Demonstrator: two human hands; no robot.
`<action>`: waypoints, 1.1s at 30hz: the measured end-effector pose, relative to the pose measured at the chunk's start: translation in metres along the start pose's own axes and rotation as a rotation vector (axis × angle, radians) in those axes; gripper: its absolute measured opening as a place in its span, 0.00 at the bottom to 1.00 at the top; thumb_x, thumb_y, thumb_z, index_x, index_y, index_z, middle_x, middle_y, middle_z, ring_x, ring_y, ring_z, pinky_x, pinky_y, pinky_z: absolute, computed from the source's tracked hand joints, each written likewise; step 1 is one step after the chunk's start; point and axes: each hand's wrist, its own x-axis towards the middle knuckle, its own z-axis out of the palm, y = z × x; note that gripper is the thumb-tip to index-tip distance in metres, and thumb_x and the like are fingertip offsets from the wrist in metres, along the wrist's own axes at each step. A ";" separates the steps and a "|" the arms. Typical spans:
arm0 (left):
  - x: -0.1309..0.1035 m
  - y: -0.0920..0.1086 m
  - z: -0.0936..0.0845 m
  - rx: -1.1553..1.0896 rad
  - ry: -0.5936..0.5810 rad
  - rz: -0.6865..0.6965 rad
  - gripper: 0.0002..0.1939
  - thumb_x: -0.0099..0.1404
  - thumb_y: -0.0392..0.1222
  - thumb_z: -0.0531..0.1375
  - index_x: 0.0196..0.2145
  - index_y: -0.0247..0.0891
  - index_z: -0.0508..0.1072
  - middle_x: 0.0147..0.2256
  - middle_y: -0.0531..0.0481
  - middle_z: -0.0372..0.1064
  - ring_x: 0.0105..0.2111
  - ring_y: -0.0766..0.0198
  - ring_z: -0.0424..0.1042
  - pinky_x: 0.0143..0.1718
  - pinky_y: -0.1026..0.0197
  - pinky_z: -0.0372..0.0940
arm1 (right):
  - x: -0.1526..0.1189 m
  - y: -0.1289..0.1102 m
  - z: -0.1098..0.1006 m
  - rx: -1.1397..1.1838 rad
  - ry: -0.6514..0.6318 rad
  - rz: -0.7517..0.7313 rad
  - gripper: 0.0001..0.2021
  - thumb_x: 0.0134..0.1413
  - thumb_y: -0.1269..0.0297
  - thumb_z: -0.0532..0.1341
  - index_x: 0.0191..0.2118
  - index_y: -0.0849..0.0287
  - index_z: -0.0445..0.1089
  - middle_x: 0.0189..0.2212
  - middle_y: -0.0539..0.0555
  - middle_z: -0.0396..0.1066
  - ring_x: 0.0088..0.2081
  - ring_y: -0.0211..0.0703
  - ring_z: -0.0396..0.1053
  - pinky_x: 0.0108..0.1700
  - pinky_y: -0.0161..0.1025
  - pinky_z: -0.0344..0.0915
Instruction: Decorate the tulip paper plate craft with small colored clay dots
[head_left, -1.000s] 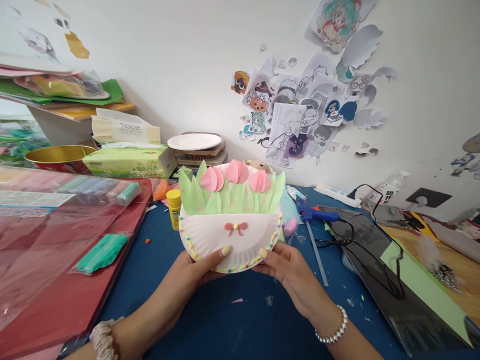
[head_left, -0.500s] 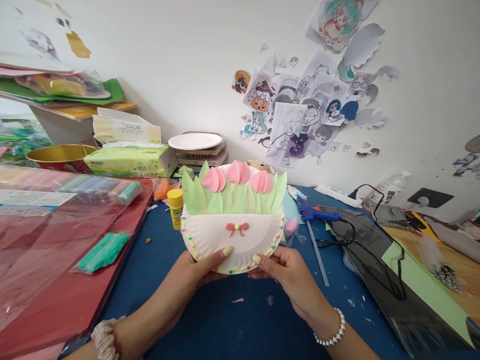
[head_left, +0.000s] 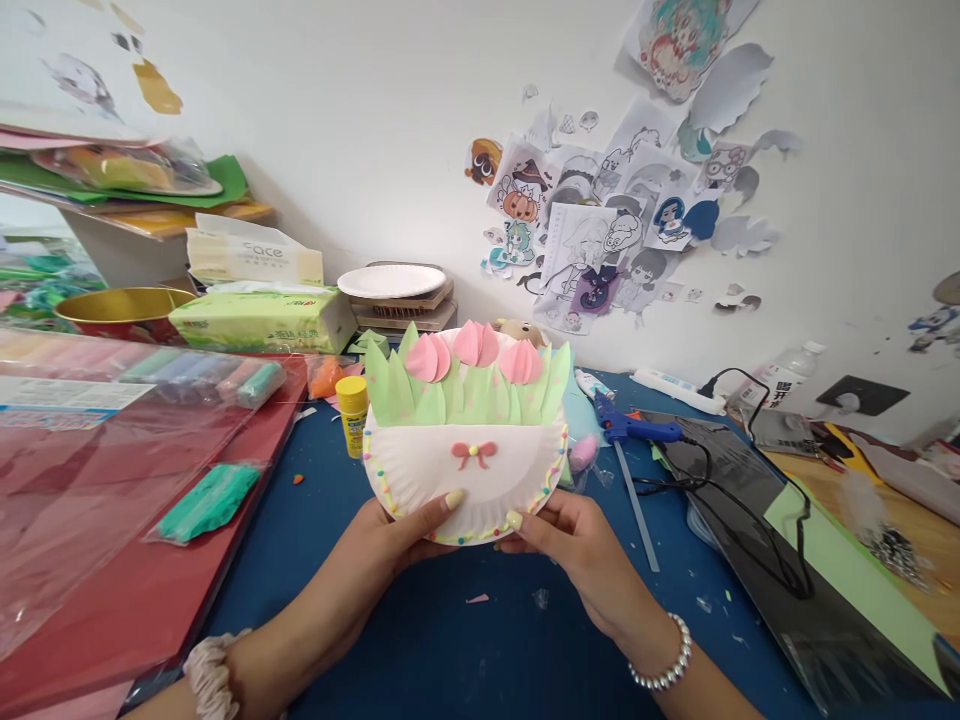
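Both hands hold up a paper plate basket (head_left: 420, 462) made from white paper plates. Pink paper tulips (head_left: 477, 345) and green paper leaves (head_left: 390, 390) rise out of its pocket. A small pink bow (head_left: 473, 455) with a yellow centre sits on the front, and coloured dots line the curved rim. My left hand (head_left: 401, 535) grips the lower left edge, thumb on the front and fingers behind. At the lower right edge my right hand (head_left: 559, 530) pinches it the same way. The fingers behind the plate are mostly hidden.
A yellow glue stick (head_left: 352, 415) stands left of the basket. A blue hot glue gun (head_left: 637, 430) lies to the right with its cord over black sheets (head_left: 750, 540). Red sheets (head_left: 150, 580) with packaged clay cover the left. Paper scraps dot the blue tabletop (head_left: 450, 650).
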 end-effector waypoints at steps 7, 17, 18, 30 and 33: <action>0.000 0.001 -0.002 0.025 -0.050 0.004 0.25 0.54 0.44 0.63 0.50 0.37 0.68 0.45 0.46 0.72 0.44 0.53 0.71 0.43 0.59 0.68 | 0.000 -0.003 0.001 0.048 0.050 -0.011 0.19 0.40 0.57 0.66 0.40 0.61 0.72 0.36 0.55 0.75 0.38 0.46 0.72 0.42 0.43 0.67; 0.001 -0.005 -0.001 0.063 -0.123 -0.022 0.24 0.47 0.46 0.67 0.42 0.36 0.74 0.39 0.44 0.75 0.43 0.50 0.71 0.45 0.55 0.66 | 0.002 0.001 0.001 0.185 0.187 -0.014 0.19 0.40 0.60 0.67 0.41 0.61 0.71 0.38 0.56 0.75 0.39 0.47 0.71 0.42 0.42 0.66; 0.001 -0.005 -0.001 0.079 -0.140 -0.021 0.23 0.47 0.45 0.67 0.41 0.36 0.75 0.39 0.44 0.75 0.44 0.50 0.71 0.45 0.56 0.66 | 0.002 0.001 0.000 0.195 0.195 -0.019 0.19 0.40 0.61 0.67 0.41 0.61 0.72 0.38 0.55 0.75 0.39 0.47 0.71 0.42 0.42 0.66; 0.002 -0.004 -0.003 0.181 -0.131 -0.094 0.15 0.49 0.46 0.66 0.32 0.33 0.78 0.32 0.42 0.77 0.36 0.56 0.75 0.40 0.63 0.68 | 0.001 -0.002 -0.002 0.223 0.233 -0.055 0.20 0.41 0.62 0.67 0.44 0.59 0.70 0.39 0.54 0.75 0.43 0.49 0.70 0.44 0.43 0.66; 0.002 -0.004 -0.003 0.177 -0.121 -0.102 0.14 0.50 0.46 0.66 0.32 0.33 0.78 0.32 0.42 0.77 0.36 0.56 0.75 0.40 0.63 0.68 | 0.000 -0.002 -0.002 0.216 0.235 -0.052 0.21 0.41 0.61 0.67 0.45 0.59 0.70 0.40 0.55 0.74 0.43 0.50 0.70 0.44 0.44 0.67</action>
